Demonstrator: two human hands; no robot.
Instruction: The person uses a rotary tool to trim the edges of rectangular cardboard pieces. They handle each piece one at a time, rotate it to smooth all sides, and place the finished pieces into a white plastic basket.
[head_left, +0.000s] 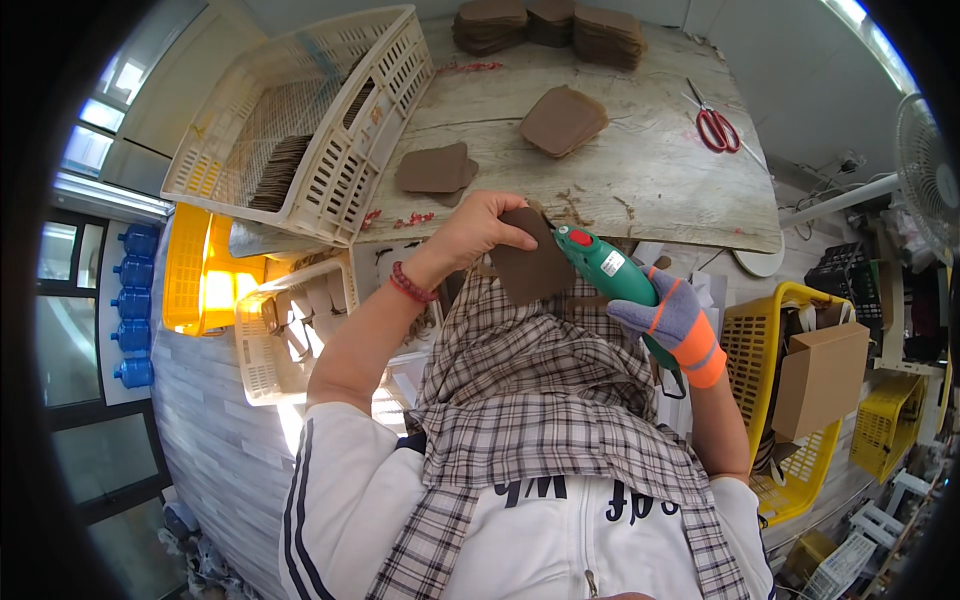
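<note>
Brown piece: a flat brown leather-like piece (533,268), pinched at its upper edge by the left fingers (515,236), just off the near edge of the counter (640,190).
Left hand: the left hand (478,228) is bare, a red bead bracelet (411,285) at the wrist.
Green tool: a green handheld power tool (610,272), its tip touching the piece's right edge.
Right hand: the right hand (672,318), in a grey and orange glove, fingers clenched round the tool's body.
On the counter: more brown pieces (563,120) beyond the hands, stacks at the far edge, red scissors (716,128) far right.
Left of the counter: a cream slotted basket (300,120) overhanging its corner.
</note>
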